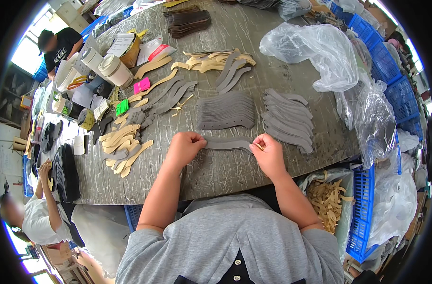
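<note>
Matt strip (226, 143), glossy plastic film (336, 59)

Bright light, glaring windows (26, 59); fisheye distortion

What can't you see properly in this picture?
All in the head view:
- The left tip of the grey strip: covered by the left hand.
- What the small tan bit at the right hand is: too small, and partly covered by the fingers.
- The bottom of the tan scraps: hidden by the scraps on top.
- The rest of the grey shirt: cut off by the lower edge.
</note>
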Demonstrator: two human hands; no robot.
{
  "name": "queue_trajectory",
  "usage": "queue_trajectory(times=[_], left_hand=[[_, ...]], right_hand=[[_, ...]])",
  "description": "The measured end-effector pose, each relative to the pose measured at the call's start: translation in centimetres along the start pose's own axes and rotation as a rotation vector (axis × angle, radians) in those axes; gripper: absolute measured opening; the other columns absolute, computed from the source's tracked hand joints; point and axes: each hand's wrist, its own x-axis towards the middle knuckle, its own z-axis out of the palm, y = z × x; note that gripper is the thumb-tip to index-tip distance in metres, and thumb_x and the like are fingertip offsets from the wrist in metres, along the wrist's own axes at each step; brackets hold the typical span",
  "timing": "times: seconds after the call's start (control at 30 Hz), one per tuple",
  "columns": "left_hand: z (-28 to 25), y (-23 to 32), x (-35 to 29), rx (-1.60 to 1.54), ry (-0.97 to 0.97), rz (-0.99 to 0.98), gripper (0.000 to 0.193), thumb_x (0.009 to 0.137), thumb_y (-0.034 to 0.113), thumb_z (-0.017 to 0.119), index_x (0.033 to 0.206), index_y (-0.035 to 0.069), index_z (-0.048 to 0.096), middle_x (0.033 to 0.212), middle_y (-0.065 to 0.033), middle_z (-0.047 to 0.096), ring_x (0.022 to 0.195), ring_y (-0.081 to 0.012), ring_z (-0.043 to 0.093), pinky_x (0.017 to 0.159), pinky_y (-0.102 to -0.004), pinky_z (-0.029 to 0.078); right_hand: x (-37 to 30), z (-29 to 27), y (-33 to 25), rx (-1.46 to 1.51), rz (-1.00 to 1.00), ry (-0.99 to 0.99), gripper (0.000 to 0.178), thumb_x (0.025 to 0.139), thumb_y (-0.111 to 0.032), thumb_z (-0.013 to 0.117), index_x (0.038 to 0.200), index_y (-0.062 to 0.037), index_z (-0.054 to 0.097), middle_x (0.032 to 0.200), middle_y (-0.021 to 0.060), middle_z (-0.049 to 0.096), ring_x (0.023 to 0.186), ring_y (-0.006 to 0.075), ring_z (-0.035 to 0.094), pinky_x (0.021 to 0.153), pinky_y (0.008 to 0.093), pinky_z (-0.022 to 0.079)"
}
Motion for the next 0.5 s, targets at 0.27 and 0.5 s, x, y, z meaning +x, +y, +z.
queue_trajectory(times=[0.27, 0.5], left_hand=[[0.2, -0.1, 0.3, 0.050, 0.009, -0.002, 0.016, 0.079, 0.014, 0.075, 0.085, -0.001, 0.073, 0.063, -0.0017, 0.062, 0.057, -0.0079, 0.053, 0.054, -0.0274, 0.043], [0.3, 0.1, 0.3, 0.102, 0.039, 0.005, 0.017, 0.077, 0.014, 0.075, 0.085, -0.001, 0.073, 0.064, -0.0053, 0.064, 0.059, -0.0112, 0.056, 0.056, -0.0293, 0.046]], right_hand=[[0.2, 0.1, -0.5, -0.133, -0.021, -0.006, 0.014, 0.079, -0.003, 0.072, 0.086, 0.0008, 0.060, 0.076, 0.0161, 0.067, 0.068, 0.0263, 0.066, 0.062, 0.0348, 0.051], [-0.1, 0.6, -0.9, -0.538, -0.213, 0.034, 0.013, 0.079, -0.008, 0.071, 0.090, -0.0050, 0.065, 0.083, 0.0122, 0.062, 0.072, 0.0290, 0.064, 0.062, 0.0394, 0.050]])
